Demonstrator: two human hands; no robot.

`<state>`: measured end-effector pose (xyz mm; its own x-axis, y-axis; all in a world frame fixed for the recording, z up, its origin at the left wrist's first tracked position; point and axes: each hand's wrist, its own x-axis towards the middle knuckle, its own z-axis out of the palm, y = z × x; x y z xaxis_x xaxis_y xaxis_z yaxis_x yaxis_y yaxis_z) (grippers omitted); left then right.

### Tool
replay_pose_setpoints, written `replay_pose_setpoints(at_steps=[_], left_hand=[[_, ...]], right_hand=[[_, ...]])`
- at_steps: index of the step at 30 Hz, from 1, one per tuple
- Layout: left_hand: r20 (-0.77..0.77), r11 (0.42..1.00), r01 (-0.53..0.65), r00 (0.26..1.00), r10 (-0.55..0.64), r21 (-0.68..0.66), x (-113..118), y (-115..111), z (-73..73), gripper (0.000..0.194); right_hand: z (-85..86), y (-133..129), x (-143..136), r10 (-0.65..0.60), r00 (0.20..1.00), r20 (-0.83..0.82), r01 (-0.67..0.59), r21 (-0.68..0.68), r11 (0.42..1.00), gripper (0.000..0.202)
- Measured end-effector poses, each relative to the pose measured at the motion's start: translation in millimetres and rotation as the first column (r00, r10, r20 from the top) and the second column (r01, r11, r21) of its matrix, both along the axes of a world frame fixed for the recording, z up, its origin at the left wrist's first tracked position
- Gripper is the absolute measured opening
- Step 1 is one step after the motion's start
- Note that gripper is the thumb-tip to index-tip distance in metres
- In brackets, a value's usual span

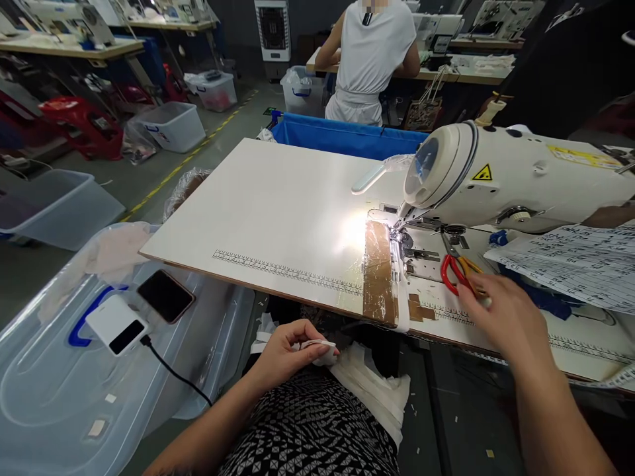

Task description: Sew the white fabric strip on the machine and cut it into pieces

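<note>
My left hand (292,350) is closed over my lap, pinching the edge of a white piece of fabric (374,383) between thumb and fingers. The fabric trails down across my lap to the right. My right hand (506,320) is over the right side of the sewing table, its fingers closed at the handles of a pair of scissors (451,270) with red and orange-yellow loops. The blades point away toward the sewing machine (456,165), and my fingers partly cover the orange loop. The machine's lamp lights the needle area.
The white tabletop (278,205) has a printed ruler and brown tape (380,277). Printed paper sheets (570,258) lie at right. A lidded plastic bin (44,390) at left carries a phone (166,295) and a white device (116,324). Beyond a blue cloth bin (347,135), another person (372,59) sits.
</note>
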<state>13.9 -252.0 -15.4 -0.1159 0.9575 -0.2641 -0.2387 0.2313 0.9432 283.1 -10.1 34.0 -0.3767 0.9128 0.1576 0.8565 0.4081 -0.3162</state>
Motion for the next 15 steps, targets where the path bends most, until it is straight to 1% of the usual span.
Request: replay_pose_setpoints(at_steps=[1, 2, 3, 4, 5, 6, 7, 9, 10, 11, 12, 13, 14, 15], left_hand=[[0.013, 0.999, -0.009, 1.000, 0.009, 0.032, -1.0, -3.1, -0.9, 0.023], [0.026, 0.997, -0.017, 1.000, 0.016, 0.069, -1.8, -6.4, -2.1, 0.022], [0.038, 0.994, -0.022, 0.999, 0.018, 0.106, -2.4, -9.8, -3.7, 0.020], [0.053, 0.990, -0.025, 0.998, 0.017, 0.142, -2.7, -13.3, -5.6, 0.018], [0.071, 0.983, -0.023, 0.997, 0.010, 0.180, -3.1, -16.8, -7.6, 0.015], [0.095, 0.976, -0.015, 0.995, -0.006, 0.219, -3.8, -20.5, -9.5, 0.014], [0.125, 0.968, -0.003, 0.992, -0.029, 0.251, -5.4, -24.2, -11.1, 0.012], [0.195, 0.960, 0.051, 0.975, -0.108, 0.276, -13.2, -32.1, -12.1, 0.015], [0.226, 0.959, 0.101, 0.960, -0.164, 0.267, -20.0, -36.2, -11.1, 0.019], [0.248, 0.955, 0.179, 0.939, -0.237, 0.236, -28.5, -40.1, -9.0, 0.023], [0.254, 0.942, 0.275, 0.913, -0.318, 0.192, -38.1, -43.9, -6.1, 0.028], [0.229, 0.921, 0.365, 0.893, -0.388, 0.138, -47.6, -47.2, -2.7, 0.033], [0.159, 0.903, 0.423, 0.889, -0.429, 0.074, -55.8, -49.7, 0.5, 0.039], [0.043, 0.901, 0.435, 0.900, -0.434, -0.002, -61.7, -51.0, 2.7, 0.046]], right_hand=[[-3.4, -16.2, -1.4, 0.004, 1.000, -0.026, -0.005, -0.014, 1.000, 0.044], [-10.1, -36.9, -4.9, 0.021, 0.998, -0.055, -0.024, -0.063, 0.998, 0.041], [-20.9, -60.2, -10.5, 0.070, 0.994, -0.087, -0.080, -0.122, 0.989, 0.037], [-35.7, -84.1, -18.3, 0.155, 0.979, -0.131, -0.182, -0.226, 0.957, 0.037], [-54.2, -106.8, -28.2, 0.253, 0.944, -0.212, -0.321, -0.414, 0.852, 0.035], [-75.5, -126.5, -39.6, 0.310, 0.919, -0.244, -0.393, -0.517, 0.760, 0.031], [-98.1, -142.2, -52.1, 0.326, 0.913, -0.243, -0.407, -0.549, 0.730, 0.029], [-141.0, -160.9, -77.3, 0.339, 0.914, -0.223, -0.403, -0.584, 0.704, 0.034], [-158.3, -164.9, -88.6, 0.355, 0.909, -0.217, -0.410, -0.603, 0.684, 0.035], [-171.3, -166.5, -98.6, 0.380, 0.898, -0.221, -0.430, -0.620, 0.657, 0.033], [-179.2, -166.8, -106.9, 0.406, 0.885, -0.228, -0.452, -0.630, 0.632, 0.025], [-182.1, -166.7, -113.8, 0.433, 0.870, -0.236, -0.476, -0.631, 0.613, 0.018], [-180.2, -166.8, -119.6, 0.456, 0.856, -0.244, -0.499, -0.622, 0.603, 0.012], [-174.2, -167.4, -124.6, 0.476, 0.844, -0.248, -0.519, -0.604, 0.606, 0.009]])
